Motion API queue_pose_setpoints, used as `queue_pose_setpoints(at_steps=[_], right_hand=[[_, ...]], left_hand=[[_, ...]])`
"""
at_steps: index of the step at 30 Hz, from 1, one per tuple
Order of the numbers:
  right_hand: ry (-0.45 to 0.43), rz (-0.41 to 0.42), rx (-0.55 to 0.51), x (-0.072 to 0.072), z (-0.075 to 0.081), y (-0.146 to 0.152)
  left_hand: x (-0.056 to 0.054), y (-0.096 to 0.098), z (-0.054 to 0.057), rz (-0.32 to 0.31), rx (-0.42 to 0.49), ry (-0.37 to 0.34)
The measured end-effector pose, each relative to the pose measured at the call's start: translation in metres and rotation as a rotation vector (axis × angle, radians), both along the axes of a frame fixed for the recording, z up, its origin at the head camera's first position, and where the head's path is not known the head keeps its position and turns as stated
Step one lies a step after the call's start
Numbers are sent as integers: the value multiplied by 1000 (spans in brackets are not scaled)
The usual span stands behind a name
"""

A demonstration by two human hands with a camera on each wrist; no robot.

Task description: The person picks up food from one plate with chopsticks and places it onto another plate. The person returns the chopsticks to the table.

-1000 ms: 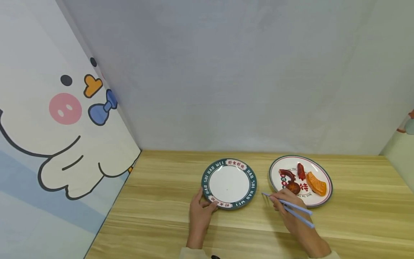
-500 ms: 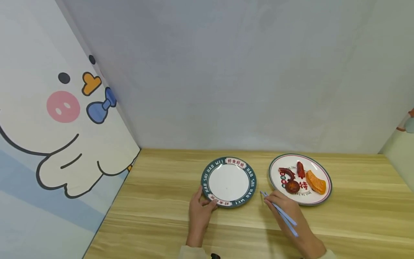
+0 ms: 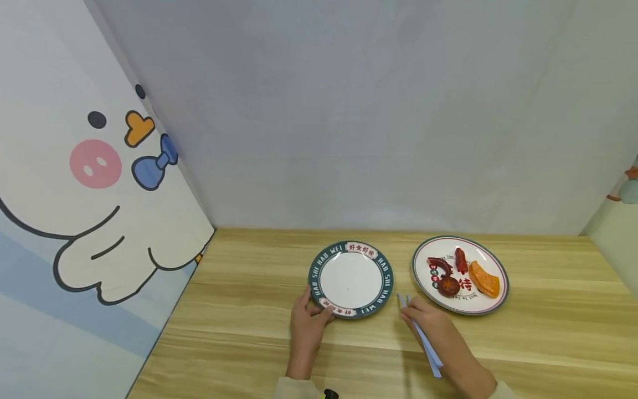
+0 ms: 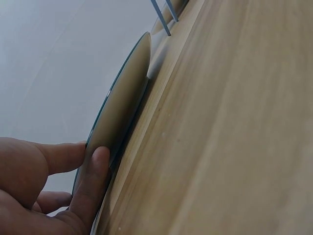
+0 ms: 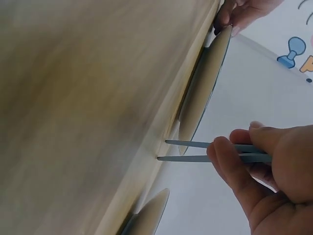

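My left hand (image 3: 308, 327) pinches the near-left rim of a white plate (image 3: 349, 282) with a dark green lettered border. In the left wrist view the thumb is at the rim's edge and a finger (image 4: 93, 181) lies against the underside. My right hand (image 3: 431, 327) grips a pair of light blue chopsticks (image 3: 427, 349). Their tips are slightly apart, close over the table between the two plates, with nothing between them. Just beyond that hand, a second plate (image 3: 478, 306) bears an orange slice (image 3: 483, 279), a mushroom cap (image 3: 448, 286), a red piece (image 3: 461, 260) and a dark red curled piece (image 3: 441, 265).
The wooden table (image 3: 239, 310) meets a grey back wall (image 3: 349, 138) behind the plates. On the left stands a panel (image 3: 164, 233) with a cartoon animal. A small black object (image 3: 331, 394) shows at the bottom edge by the left sleeve.
My right hand has turned, swinging the chopsticks from a slant to a steeper angle, and moved slightly left. My left hand stays on the plate's rim. The food has not moved.
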State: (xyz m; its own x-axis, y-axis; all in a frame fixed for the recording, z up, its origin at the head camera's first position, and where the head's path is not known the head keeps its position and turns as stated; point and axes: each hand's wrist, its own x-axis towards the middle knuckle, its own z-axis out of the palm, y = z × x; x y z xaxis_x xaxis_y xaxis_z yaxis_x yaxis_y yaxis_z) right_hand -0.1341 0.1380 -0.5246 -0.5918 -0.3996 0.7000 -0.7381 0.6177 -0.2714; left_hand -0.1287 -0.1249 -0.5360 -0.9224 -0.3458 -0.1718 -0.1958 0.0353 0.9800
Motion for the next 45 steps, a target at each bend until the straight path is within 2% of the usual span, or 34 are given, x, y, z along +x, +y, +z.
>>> queue_pose_setpoints(at_steps=[3, 11, 20, 25, 33, 39, 45], right_hand=[[18, 28, 27, -1, 0, -1], [8, 87, 205, 2, 5, -1], [104, 85, 357, -3, 6, 4], [148, 89, 402, -4, 4, 6], [85, 74, 524, 1, 6, 5], [113, 77, 522, 3, 3, 3], [103, 81, 533, 3, 0, 2]], left_hand=[[0, 0, 0, 3, -5, -2], [-2, -1, 0, 8, -9, -7], [-1, -2, -1, 3, 4, 10], [0, -2, -1, -7, 14, 25], [1, -2, -4, -10, 14, 28], [0, -2, -4, -7, 1, 2], [-1, -2, -2, -8, 2, -4]])
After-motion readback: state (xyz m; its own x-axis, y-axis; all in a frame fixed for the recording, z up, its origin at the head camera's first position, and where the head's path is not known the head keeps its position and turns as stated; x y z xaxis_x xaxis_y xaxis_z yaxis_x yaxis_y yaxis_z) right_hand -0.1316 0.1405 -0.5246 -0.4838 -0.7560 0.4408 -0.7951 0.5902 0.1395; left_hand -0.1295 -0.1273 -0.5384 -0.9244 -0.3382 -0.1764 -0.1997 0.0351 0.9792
